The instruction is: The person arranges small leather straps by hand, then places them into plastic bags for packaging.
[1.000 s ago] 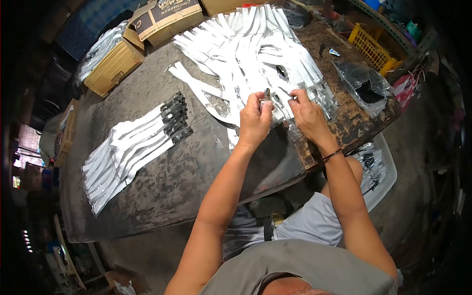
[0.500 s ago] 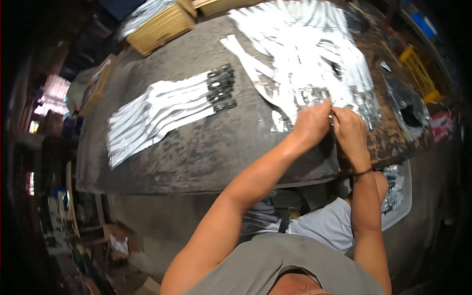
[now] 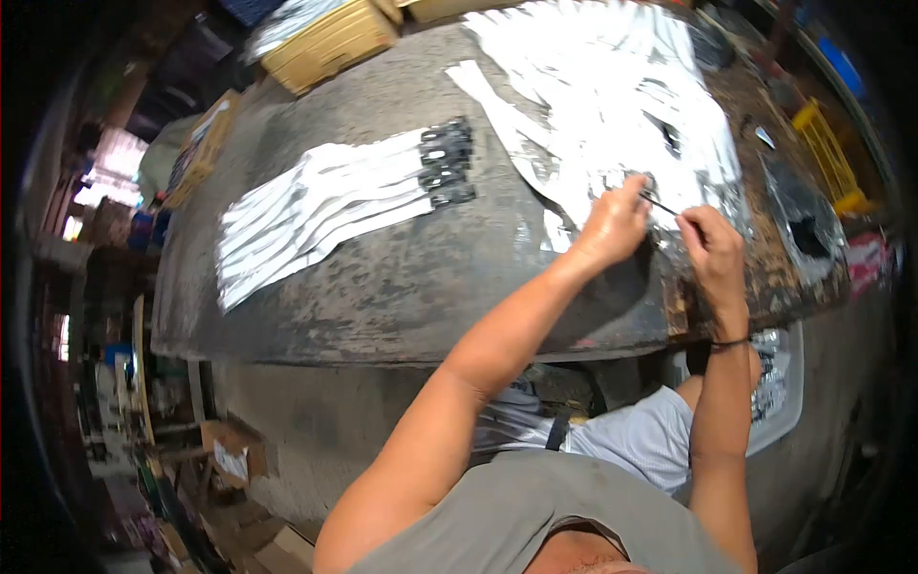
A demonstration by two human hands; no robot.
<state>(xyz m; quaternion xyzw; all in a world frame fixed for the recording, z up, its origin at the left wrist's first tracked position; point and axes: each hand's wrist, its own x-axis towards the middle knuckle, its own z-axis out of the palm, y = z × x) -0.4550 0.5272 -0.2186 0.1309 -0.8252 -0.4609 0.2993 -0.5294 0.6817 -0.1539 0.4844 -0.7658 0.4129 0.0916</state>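
Observation:
My left hand (image 3: 615,228) is closed, fingertips pinched at one end of a thin dark strip (image 3: 660,202) over the near edge of a pile of white bands (image 3: 612,105). My right hand (image 3: 717,253), also closed, is a little to the right, its thumb and fingers at the strip's other end. What kind of thing the strip is, I cannot make out. Shiny clear plastic seems to lie among the bands under my hands. To the left lies a neat row of white bands with black ends (image 3: 325,206), apart from both hands.
The dark worn table (image 3: 382,306) bears all this. A yellow box (image 3: 330,53) stands at the back left. On the right are a clear bag with something black (image 3: 803,220) and a yellow crate (image 3: 827,158). A white tub (image 3: 789,383) sits below the right edge.
My hands were together; now the right hand has drawn away to the right and slightly down, and the thin dark strip shows between them. The view has shifted slightly.

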